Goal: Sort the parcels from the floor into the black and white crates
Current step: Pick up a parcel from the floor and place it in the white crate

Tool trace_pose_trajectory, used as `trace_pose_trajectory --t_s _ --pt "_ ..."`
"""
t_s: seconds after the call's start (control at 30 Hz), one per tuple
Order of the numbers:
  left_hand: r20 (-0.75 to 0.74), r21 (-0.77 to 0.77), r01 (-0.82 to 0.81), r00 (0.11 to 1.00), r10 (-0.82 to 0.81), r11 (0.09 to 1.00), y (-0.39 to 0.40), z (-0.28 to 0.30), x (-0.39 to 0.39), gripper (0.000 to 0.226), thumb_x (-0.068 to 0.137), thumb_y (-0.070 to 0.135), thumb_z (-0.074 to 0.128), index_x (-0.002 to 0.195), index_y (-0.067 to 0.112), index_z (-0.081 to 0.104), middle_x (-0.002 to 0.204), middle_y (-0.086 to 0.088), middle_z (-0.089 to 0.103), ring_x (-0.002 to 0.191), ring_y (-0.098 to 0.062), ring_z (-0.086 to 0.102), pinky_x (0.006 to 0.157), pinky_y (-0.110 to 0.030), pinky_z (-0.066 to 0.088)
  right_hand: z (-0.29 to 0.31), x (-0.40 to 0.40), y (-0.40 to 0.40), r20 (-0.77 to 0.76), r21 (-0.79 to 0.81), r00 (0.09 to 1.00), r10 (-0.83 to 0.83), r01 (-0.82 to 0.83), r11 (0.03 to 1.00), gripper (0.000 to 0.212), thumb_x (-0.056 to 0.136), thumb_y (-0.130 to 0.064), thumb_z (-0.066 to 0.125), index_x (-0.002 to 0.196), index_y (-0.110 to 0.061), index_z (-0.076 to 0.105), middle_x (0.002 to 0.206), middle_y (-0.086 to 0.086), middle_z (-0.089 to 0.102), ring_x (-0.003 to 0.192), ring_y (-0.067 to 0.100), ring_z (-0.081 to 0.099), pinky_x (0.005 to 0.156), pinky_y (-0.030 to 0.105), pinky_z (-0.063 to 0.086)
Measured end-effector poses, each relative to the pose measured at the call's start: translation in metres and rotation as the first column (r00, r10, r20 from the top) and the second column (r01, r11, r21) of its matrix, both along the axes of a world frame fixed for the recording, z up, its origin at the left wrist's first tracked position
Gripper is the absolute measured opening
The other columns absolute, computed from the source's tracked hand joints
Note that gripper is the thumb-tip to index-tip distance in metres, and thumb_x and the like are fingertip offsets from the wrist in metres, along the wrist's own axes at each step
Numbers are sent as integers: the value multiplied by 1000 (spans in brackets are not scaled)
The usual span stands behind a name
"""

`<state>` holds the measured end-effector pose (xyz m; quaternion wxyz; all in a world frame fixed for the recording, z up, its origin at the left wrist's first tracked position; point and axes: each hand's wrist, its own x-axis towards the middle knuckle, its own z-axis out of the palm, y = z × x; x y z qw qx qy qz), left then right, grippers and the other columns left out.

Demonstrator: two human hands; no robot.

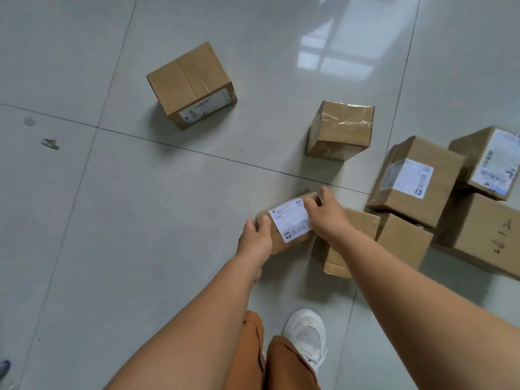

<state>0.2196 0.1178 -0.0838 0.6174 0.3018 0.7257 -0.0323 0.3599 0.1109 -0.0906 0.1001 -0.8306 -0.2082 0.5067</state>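
Parcels are mostly still on the floor, so sorting is looking early. Both hands are gripping one small labelled parcel low over the tiles, near centre: left hand is curling fingers over its left end, right hand is clamping its right end, thumb on the far side. Can't tell whether it is lifted clear or still touching the floor.

Remaining, as far as visible:
- taped box sitting alone, far left of centre
- crumpled taped box sitting far right of centre
- flat box lying just right of the held parcel, partly under the right forearm
- cluster at right: box with white label, second labelled box at the frame edge, plain box, large box with handwriting, all touching or stacked

Neither the black nor the white crate is showing in this view, so the count already sorted is unknown. Judging by the pile, at least seven more picks are waiting after this one.
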Motion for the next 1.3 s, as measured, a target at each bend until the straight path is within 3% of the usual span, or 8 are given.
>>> trace_pose_trajectory --t_s 0.13,0.3,0.57,0.67,0.77,0.97,1.13,1.3 --pt "51 -56 -70 996 72 996 4 -20 1 44 99 44 28 130 19 49 120 0 57 90 -14 52 64 -24 37 -20 -1 6 -3 -19 1000 4 -4 1000 27 97 -34 39 115 -13 40 123 13 53 98 23 45 79 30 33" --pt "78 -33 -171 982 173 985 12 4 -5 33 100 45 30 116 26 53 116 1 61 86 -8 56 58 -19 35 -1 -3 8 -23 -16 994 -106 106 994 57 97 -37 38 148 -16 29 144 9 44 121 28 49 90 34 42" --pt "50 113 -213 977 208 971 31 128 -18 32 98 47 33 101 29 60 123 -6 57 83 -9 60 46 -14 38 127 -12 13 -63 0 957 -285 285 958 58 91 -52 38 143 -25 41 137 9 44 106 30 59 82 45 55" --pt "50 156 -221 975 216 963 40 185 -20 35 98 47 35 87 28 62 123 -9 57 85 -14 62 46 -14 38 188 -14 19 -106 19 941 -320 324 946 34 97 -45 37 104 -23 61 126 12 51 85 24 62 52 28 47" --pt "60 191 -249 968 242 950 46 240 -20 34 97 45 39 75 30 61 120 -8 58 87 -18 63 49 -17 40 246 -14 25 -112 66 936 -334 343 937 33 97 -42 38 78 -24 57 117 15 57 80 25 63 50 28 44" --pt "105 278 -301 954 282 912 49 344 -26 26 95 33 44 116 26 57 110 -2 64 90 -17 60 57 -23 43 355 -17 27 -202 140 898 -390 421 896 28 99 -33 42 120 -19 54 102 5 60 77 13 57 52 24 41" --pt "168 372 -282 958 234 884 43 415 -35 18 95 33 45 106 31 60 108 0 64 89 -13 62 59 -22 45 424 -19 21 -243 219 895 -373 425 878 40 99 -24 45 138 -21 46 115 0 59 79 5 53 54 20 36" --pt "229 459 -302 949 217 835 34 472 -46 20 94 27 50 92 38 67 105 -2 68 92 -17 63 72 -27 49 484 -25 14 -298 290 903 -309 394 872 28 98 -11 43 117 -28 56 89 -7 64 75 7 57 60 20 45"
